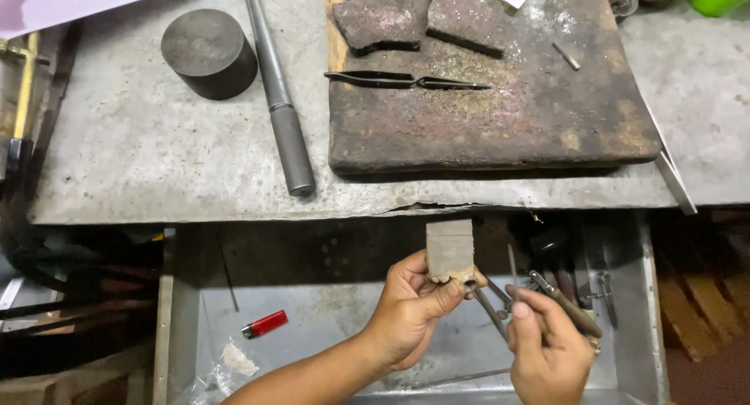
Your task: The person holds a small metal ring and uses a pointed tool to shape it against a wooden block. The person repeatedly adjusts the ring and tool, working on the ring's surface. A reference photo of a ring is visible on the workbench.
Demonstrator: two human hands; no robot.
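Note:
My left hand (410, 307) is closed around the lower end of a wooden bench peg (450, 250) that juts from the workbench edge, with a small piece pinched against it by my thumb. My right hand (551, 346) grips a thin metal hand tool (558, 296), with grey plier-like jaws (488, 303) reaching toward my left thumb. Both hands hover over an open metal drawer (183, 319).
A red lighter (265, 324) and a scrap of plastic lie in the drawer. On the grey bench sit a dark metal cylinder (208, 52), a steel rod (280, 100), and a charred board (484, 85) with tweezers (406, 81) and two dark blocks. More tools lie in the drawer's right side.

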